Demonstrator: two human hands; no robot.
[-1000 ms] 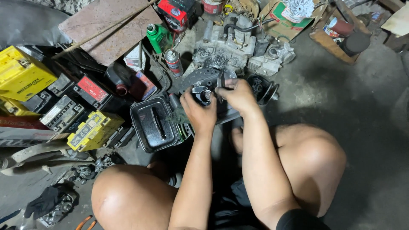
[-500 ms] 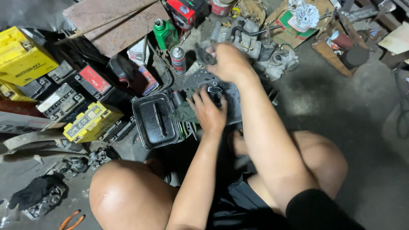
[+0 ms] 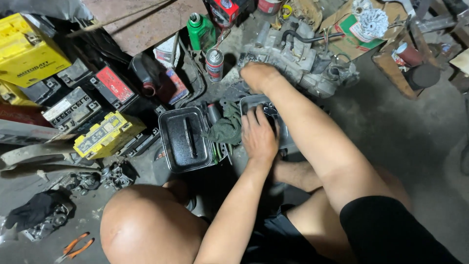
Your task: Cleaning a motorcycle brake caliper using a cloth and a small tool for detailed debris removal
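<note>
**Metal engine cover under the left hand, on a cluttered workshop floor**

The metal engine cover (image 3: 273, 115) is lying on the concrete floor (image 3: 391, 132) between the person's knees and the engine block (image 3: 298, 58), and most of it is sitting hidden under the left hand and the right forearm, so its full shape is hard to make out. The engine block is standing just beyond it, partly blocked by the right hand. Left of the cover, one black rectangular tray (image 3: 185, 139) is lying flat, with a dark green rag (image 3: 227, 128) bunched between tray and cover. Batteries are piling up on the left: two yellow ones (image 3: 31, 51) and (image 3: 107, 134) are showing clearly, and darker ones are crowding between them, too overlapped to count. One green bottle (image 3: 200, 30) and one spray can (image 3: 214, 63) are standing upright near the block. One pair of orange-handled pliers (image 3: 73, 247) is lying at the lower left.

The left hand (image 3: 259, 137) is resting palm down on the cover, fingers (image 3: 254, 115) slightly spread and pressing on it. The right hand (image 3: 259, 76) is reaching forward to the engine block, arm stretched out; its fingers are curling out of sight, so I cannot tell what they are gripping.
</note>
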